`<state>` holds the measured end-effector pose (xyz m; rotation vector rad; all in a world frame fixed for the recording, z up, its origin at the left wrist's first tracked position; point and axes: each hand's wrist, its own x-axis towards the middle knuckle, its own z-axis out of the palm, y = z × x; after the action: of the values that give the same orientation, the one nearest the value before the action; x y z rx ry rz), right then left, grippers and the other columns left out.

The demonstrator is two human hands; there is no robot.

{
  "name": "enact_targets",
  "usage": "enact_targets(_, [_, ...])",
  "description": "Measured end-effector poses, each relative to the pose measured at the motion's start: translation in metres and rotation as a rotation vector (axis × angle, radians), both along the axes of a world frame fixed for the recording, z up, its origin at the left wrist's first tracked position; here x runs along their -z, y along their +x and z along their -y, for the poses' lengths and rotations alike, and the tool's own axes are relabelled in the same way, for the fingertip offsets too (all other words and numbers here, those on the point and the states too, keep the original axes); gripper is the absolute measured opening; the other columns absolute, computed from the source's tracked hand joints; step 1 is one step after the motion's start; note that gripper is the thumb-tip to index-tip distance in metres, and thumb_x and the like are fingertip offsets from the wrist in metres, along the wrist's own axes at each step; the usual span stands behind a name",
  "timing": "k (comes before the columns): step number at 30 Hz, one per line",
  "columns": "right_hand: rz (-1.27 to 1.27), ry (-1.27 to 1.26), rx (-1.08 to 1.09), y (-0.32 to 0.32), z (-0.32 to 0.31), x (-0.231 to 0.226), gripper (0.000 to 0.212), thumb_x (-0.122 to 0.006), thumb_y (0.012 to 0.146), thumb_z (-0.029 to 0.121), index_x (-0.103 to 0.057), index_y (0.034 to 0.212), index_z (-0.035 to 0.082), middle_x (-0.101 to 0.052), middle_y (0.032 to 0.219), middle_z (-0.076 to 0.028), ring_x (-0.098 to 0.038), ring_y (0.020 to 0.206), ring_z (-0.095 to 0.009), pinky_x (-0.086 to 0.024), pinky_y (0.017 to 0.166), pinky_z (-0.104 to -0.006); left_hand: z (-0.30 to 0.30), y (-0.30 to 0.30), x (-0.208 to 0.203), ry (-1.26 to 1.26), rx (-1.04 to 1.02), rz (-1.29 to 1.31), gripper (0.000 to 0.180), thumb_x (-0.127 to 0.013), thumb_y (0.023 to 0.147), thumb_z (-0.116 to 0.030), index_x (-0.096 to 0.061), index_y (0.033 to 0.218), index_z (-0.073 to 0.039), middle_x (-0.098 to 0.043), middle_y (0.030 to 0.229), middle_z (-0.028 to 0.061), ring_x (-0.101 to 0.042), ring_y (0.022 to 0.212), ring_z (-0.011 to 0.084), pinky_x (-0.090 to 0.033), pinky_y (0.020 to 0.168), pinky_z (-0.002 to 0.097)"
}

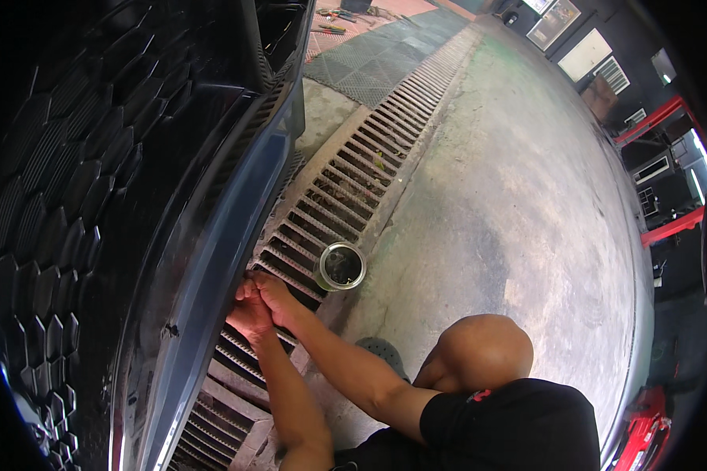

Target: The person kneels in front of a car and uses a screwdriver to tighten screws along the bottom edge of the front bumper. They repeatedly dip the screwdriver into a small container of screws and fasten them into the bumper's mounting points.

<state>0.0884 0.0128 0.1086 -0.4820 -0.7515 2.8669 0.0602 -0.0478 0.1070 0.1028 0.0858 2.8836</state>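
Note:
My left hand [250, 315] and my right hand [280, 301] are pressed close together under the lower edge of a black car bumper [239, 192]. The fingers of both look curled in. Whatever they grip, if anything, is hidden between them and under the edge. A bluish-grey reflective band runs along the bumper's lower part. Just beyond my right hand, a round open container with a silver rim [363, 265] stands partly on the drain grate [346, 177]; its inside looks dark, with small bits in it.
A honeycomb grille [55, 243] fills the left. Concrete floor [518, 204] extends to the right. My bent knee [487, 349] and shoe [381, 353] are close by. Tools [330, 30] lie near grey floor tiles [369, 67]. Red metal equipment [644, 436] stands at the lower right.

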Motion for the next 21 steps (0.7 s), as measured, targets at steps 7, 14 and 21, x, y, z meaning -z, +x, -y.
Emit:
enact_targets(7, [0.113,-0.037,-0.175,0.005,0.004,-0.019,0.018,-0.059,0.098,0.022,-0.067,0.103,0.006,-0.071,0.088,-0.009,-0.066,0.066,-0.017,-0.053,0.057,-0.0265,0.041,0.043,0.006,-0.008,-0.052,0.068,0.024,-0.064,0.095,-0.013,-0.062,0.112,0.002,-0.057,0.1,0.0103,-0.042,0.072,0.014,-0.037,0.064,0.027])
enact_targets(14, [0.062,-0.134,-0.272,-0.012,0.024,0.005,0.016,-0.062,0.098,0.026,-0.066,0.11,0.016,-0.071,0.101,-0.004,-0.066,0.092,-0.016,-0.055,0.086,-0.0385,0.09,0.065,0.011,-0.146,0.084,0.127,0.015,-0.058,0.101,-0.017,-0.061,0.108,-0.004,-0.045,0.078,-0.0002,-0.032,0.058,0.01,-0.029,0.055,0.0251])
enact_targets(21, [-0.135,-0.308,-0.409,-0.024,0.049,0.016,0.022,-0.071,0.091,0.025,-0.07,0.107,0.01,-0.074,0.106,-0.003,-0.07,0.099,-0.018,-0.054,0.094,-0.0375,0.139,0.05,0.012,-0.171,-0.227,0.075,0.013,-0.062,0.098,-0.014,-0.062,0.092,-0.002,-0.053,0.078,0.0033,-0.039,0.06,0.0129,-0.04,0.058,0.0292])
